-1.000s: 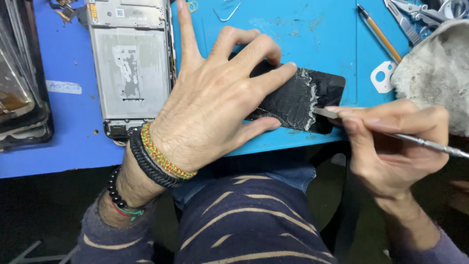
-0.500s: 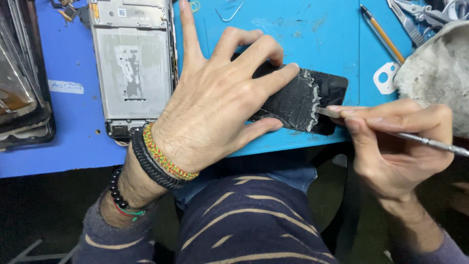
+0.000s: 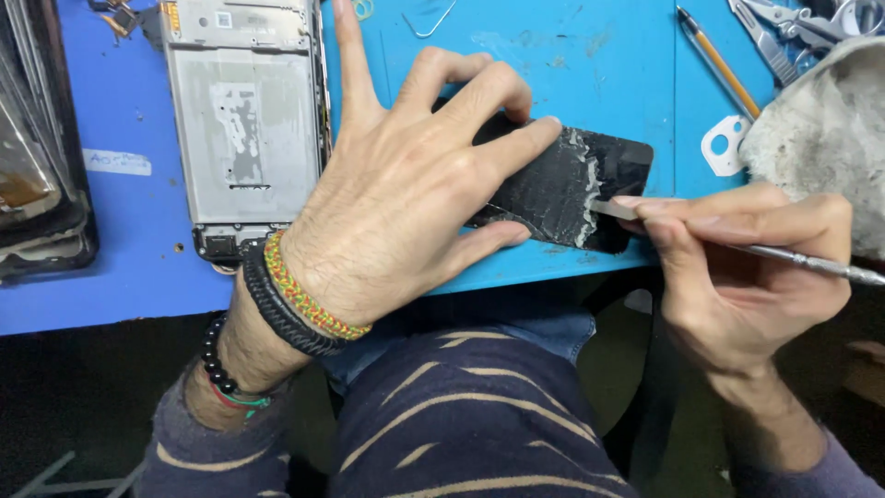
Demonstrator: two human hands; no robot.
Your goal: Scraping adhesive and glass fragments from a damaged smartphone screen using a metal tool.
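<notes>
Black cracked glass panel lies just right of the grey phone frame, our left hand pressing it flat, our right hand pinching a thin metal tool at its edge, so next we probably pry gently.

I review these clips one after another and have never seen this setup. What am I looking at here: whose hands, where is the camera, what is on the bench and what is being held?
The one view comes from a camera worn on a person's head, looking down at their own two bare hands over a blue mat. The left hand, with bracelets at the wrist, lies flat on a cracked black panel, pinning it to the mat. The right hand grips a thin metal tool, its flat tip touching the panel's scraped patch. To the left lies an opened phone frame, with stacked screens at the far left. At upper right are a pencil, pliers, a white gasket and a grey cloth.
</notes>
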